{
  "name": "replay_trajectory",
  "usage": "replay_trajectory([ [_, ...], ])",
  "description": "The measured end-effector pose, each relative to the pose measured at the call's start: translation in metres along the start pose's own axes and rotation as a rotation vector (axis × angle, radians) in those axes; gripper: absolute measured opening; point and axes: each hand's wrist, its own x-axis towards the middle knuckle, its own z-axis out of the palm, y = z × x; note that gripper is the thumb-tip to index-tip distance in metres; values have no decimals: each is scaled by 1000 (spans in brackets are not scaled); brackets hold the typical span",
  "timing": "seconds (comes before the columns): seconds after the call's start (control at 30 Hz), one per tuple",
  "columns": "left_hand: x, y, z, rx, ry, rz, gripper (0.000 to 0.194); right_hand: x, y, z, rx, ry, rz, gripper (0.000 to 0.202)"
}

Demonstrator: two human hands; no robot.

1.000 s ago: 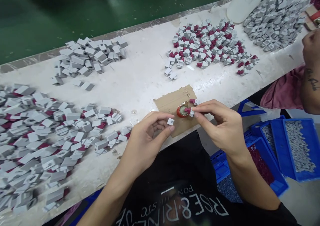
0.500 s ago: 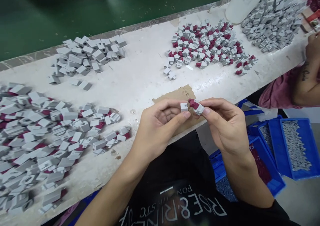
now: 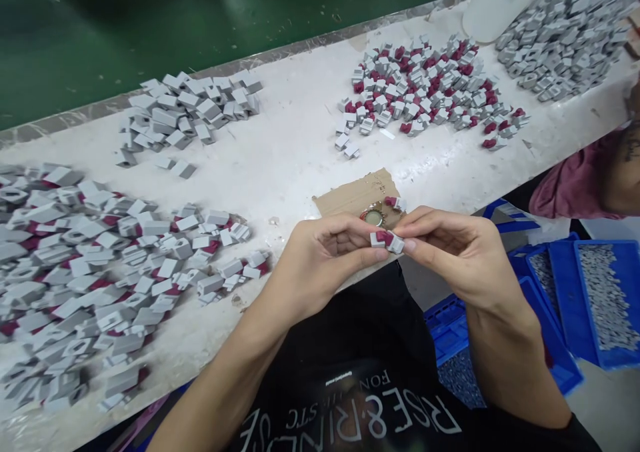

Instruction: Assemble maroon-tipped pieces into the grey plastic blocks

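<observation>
On our right, below the bench (image 3: 295, 165), sit several blue bins. The farthest right bin (image 3: 570, 305) holds a heap of small light-grey parts; a bin beside it (image 3: 524, 265) shows similar grey pieces. Another, the lower bin (image 3: 450, 335), contains dark bluish-grey bits and is partly hidden by our forearm. On the bench, a red-edged cap (image 3: 365, 215) with something pale inside lies on a scrap of cardboard (image 3: 345, 195). A whitish bottle (image 3: 500, 12) leans at the far right, its contents unclear to us.

Between our fingers, over the near edge of the cardboard, a small light-grey block (image 3: 377, 240) with flat faces meets a maroon-and-grey piece (image 3: 395, 243); the maroon shows as a knobbly middle between two pale ends. Our left hand (image 3: 325, 259) pinches the block between thumb and forefinger, its other fingers curled. Our right hand (image 3: 460, 252) grips the maroon-and-grey piece the same way, thumb nearest us. Loose piles of grey and maroon parts (image 3: 420, 89) spread across the bench.
</observation>
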Motion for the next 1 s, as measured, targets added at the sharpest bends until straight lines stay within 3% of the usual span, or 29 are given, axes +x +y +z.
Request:
replay_trajectory([
  [0.27,-16,6,2,168,100,71,12,-3,4,9,36,-63,15,16],
  [0.4,-22,21,-16,542,124,115,14,5,1,4,-132,-67,-8,19],
  [0.47,-22,29,-33,847,217,140,22,16,4,-12,-319,102,-61,21],
  [0.53,-22,36,-51,1130,302,92,33,33,12,-39,-545,374,-149,20],
  [0.6,-21,40,-68,1307,296,-6,42,52,24,-75,-773,582,-175,28],
  [0.67,-22,40,-82,1387,218,-77,49,70,36,-110,-929,728,-132,39],
  [0.8,-24,39,-100,1511,160,-83,58,93,50,-155,-1071,777,-51,46],
  [0.9,-23,49,-103,1564,236,-61,60,93,55,-162,-1085,753,-68,31],
  [1.0,-20,69,-104,1556,278,-125,61,85,57,-157,-1031,691,-155,22],
])
